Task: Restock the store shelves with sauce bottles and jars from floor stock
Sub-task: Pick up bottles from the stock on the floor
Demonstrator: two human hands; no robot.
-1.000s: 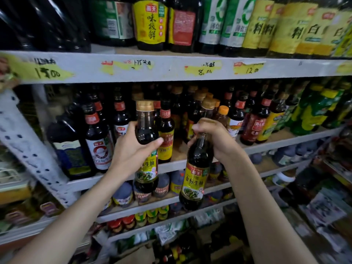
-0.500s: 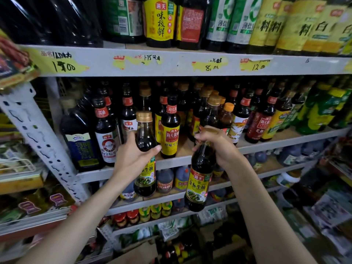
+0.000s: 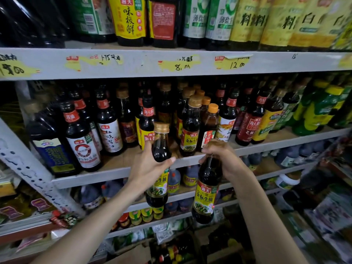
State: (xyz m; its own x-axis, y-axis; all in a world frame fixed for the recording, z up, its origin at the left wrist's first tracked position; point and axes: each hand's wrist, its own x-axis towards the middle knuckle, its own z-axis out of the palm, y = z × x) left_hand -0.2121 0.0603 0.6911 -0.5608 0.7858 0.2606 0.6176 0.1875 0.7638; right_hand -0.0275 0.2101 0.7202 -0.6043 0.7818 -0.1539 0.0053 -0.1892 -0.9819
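- Soy sauce bottles, two alike with dark liquid and yellow labels, are held up side by side and apart, one in each hand, just in front of the middle shelf of the store shelving.
- The left hand grips the left soy sauce bottle round its shoulder. The thumb lies across the front and the fingers curl behind. This bottle stands upright, and its gold cap shows above the hand.
- The right hand has its fingers clamped over the top and neck of the right soy sauce bottle, hiding the cap. That bottle hangs below the hand, and its base is lower than the other bottle's.
- Behind and below the hands, lower shelves carry small jars with yellow lids and squat dark jugs.
- On the middle shelf, a matching gold-capped bottle stands at the front, between the two hands in view. An orange-capped bottle is just right of it and a red-capped bottle stands to its left.
- A large dark jug with a blue label sits at the left end of that shelf, and green bottles crowd the right end.
- Torn yellow price stickers with handwritten figures are stuck along the upper shelf edge.
- Tall bottles stand on the upper shelf, among them a yellow-labelled bottle.
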